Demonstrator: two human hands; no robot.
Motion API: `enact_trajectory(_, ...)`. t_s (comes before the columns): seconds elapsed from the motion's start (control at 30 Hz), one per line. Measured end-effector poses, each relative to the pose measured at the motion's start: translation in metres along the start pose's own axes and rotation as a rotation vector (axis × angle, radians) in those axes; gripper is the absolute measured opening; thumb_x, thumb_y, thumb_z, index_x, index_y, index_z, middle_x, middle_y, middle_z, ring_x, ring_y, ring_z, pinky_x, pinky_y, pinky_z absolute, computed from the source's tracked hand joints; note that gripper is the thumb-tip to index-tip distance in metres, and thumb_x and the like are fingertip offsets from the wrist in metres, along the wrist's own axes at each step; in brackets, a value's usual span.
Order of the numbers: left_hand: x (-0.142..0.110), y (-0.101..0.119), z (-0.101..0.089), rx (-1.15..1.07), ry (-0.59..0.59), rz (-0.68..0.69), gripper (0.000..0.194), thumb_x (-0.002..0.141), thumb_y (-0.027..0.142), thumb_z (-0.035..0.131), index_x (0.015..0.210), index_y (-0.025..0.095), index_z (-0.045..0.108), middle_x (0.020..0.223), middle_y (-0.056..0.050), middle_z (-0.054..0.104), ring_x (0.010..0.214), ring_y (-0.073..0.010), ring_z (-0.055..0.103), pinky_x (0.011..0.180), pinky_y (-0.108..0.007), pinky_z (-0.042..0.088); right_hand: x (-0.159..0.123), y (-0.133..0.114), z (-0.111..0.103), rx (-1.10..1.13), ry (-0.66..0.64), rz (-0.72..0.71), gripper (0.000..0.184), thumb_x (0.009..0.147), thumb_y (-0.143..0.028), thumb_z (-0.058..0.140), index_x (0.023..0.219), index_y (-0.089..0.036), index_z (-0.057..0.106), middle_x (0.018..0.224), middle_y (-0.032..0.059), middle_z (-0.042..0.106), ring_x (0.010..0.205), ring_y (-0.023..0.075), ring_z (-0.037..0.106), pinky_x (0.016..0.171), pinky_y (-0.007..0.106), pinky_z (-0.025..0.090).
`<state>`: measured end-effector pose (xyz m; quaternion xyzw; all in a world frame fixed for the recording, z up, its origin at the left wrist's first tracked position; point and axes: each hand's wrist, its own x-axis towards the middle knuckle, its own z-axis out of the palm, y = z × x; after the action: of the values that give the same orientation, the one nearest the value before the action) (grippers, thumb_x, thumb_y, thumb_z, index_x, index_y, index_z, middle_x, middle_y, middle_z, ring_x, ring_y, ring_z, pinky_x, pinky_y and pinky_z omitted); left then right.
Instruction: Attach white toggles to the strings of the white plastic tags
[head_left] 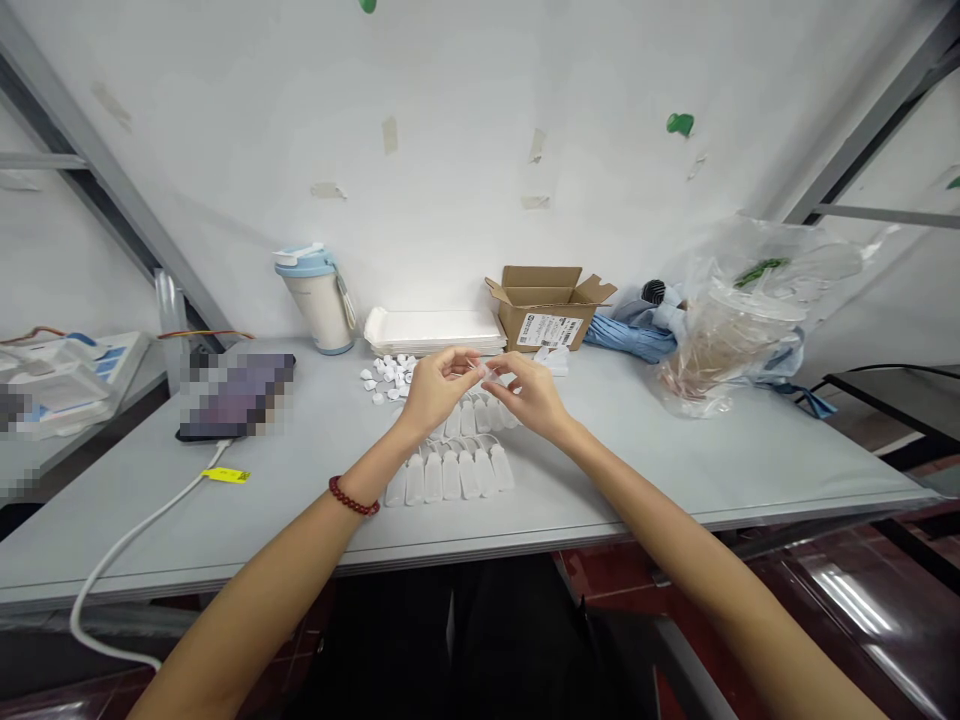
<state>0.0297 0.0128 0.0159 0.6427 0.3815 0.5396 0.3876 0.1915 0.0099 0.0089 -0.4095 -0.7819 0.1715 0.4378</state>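
My left hand (pixel 441 388), with a dark red bead bracelet (pixel 352 497) on its wrist, is closed in a pinch above the table. Facing it, my right hand (pixel 529 394) pinches too. A small clear plastic piece (pixel 489 374) shows between both sets of fingertips; its exact shape is too small to tell. Below the hands lie small translucent flat bottles (pixel 451 477) in two rows, with thin loops at their tops. The farther row (pixel 468 416) is partly covered by my hands. Several small white caps (pixel 386 377) are scattered to the left of my left hand.
Along the wall stand a tumbler (pixel 324 308), stacked white trays (pixel 435 328) and an open cardboard box (pixel 551 318). Blue cloth (pixel 634 337) and a plastic bag holding a cup (pixel 739 330) are at right. A phone (pixel 240 398) with a white cable (pixel 142 525) lies at left.
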Motion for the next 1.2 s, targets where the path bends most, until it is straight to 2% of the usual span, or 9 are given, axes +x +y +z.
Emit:
enact_trajectory(0.2,-0.003,0.004,0.003,0.058,0.034,0.063,0.048,0.07,0.022,0.066,0.116,0.018,0.051,0.094,-0.006,0.067,0.079,-0.0146,0.064,0.072,-0.028,0.052,0.004,-0.002,-0.004,0.477,0.028,0.28,0.03,0.067,-0.04,0.07,0.086,-0.019,0.063,0.086,0.0041,0.064,0.076,0.017,0.061,0.055,0.027,0.052)
enact_trajectory(0.3,-0.006,0.007,0.005,0.17,0.056,0.131,0.042,0.073,0.021,0.064,0.113,0.018,0.052,0.096,-0.006,0.067,0.081,-0.0156,0.064,0.07,-0.027,0.052,0.007,-0.002,-0.009,0.679,-0.002,0.377,0.028,0.064,-0.037,0.072,0.084,-0.018,0.065,0.08,0.003,0.065,0.071,0.0153,0.061,0.056,0.028,0.052)
enact_trajectory(0.4,-0.009,0.008,0.007,0.363,0.05,0.253,0.031,0.076,0.022,0.063,0.106,0.017,0.056,0.095,-0.006,0.067,0.083,-0.0165,0.063,0.07,-0.028,0.051,0.007,-0.002,-0.012,0.778,0.0,0.429,0.022,0.065,-0.032,0.071,0.08,-0.018,0.065,0.074,0.0014,0.065,0.066,0.0135,0.06,0.054,0.026,0.051)
enact_trajectory(0.5,-0.011,0.007,0.007,0.523,-0.002,0.39,0.028,0.079,0.025,0.062,0.106,0.019,0.058,0.097,-0.006,0.066,0.088,-0.0182,0.061,0.074,-0.031,0.05,0.007,-0.002,-0.013,0.829,-0.008,0.461,0.018,0.065,-0.029,0.068,0.078,-0.018,0.064,0.074,0.0014,0.065,0.066,0.0143,0.061,0.053,0.024,0.049)
enact_trajectory(0.63,-0.011,0.003,0.005,0.631,-0.077,0.515,0.042,0.079,0.033,0.065,0.116,0.019,0.053,0.111,-0.01,0.06,0.105,-0.0232,0.056,0.084,-0.037,0.049,0.008,0.0,-0.013,0.911,-0.059,0.474,0.018,0.066,-0.028,0.066,0.08,-0.017,0.063,0.081,0.0036,0.067,0.073,0.0178,0.065,0.055,0.026,0.049)
enact_trajectory(0.77,-0.011,0.003,0.003,0.676,-0.099,0.611,0.046,0.08,0.033,0.064,0.122,0.018,0.05,0.116,-0.012,0.059,0.11,-0.0247,0.053,0.091,-0.04,0.047,0.009,0.002,-0.014,0.95,-0.081,0.484,0.018,0.067,-0.029,0.066,0.079,-0.016,0.062,0.073,0.0034,0.066,0.072,0.0188,0.066,0.058,0.027,0.05)
enact_trajectory(1.03,-0.012,0.005,0.006,0.667,-0.084,0.708,0.042,0.081,0.03,0.063,0.118,0.017,0.052,0.115,-0.013,0.06,0.108,-0.0253,0.055,0.091,-0.043,0.048,0.01,0.004,-0.018,0.956,-0.175,0.509,0.018,0.066,-0.028,0.065,0.078,-0.016,0.06,0.075,0.0053,0.068,0.078,0.0217,0.067,0.064,0.029,0.052)
enact_trajectory(1.2,-0.012,0.007,0.005,0.667,-0.14,0.696,0.037,0.079,0.03,0.065,0.112,0.016,0.055,0.108,-0.011,0.064,0.099,-0.0238,0.058,0.083,-0.04,0.051,0.013,0.007,-0.039,0.729,-0.341,0.479,0.017,0.069,-0.03,0.066,0.077,-0.015,0.065,0.077,0.0054,0.068,0.074,0.0171,0.064,0.062,0.027,0.051)
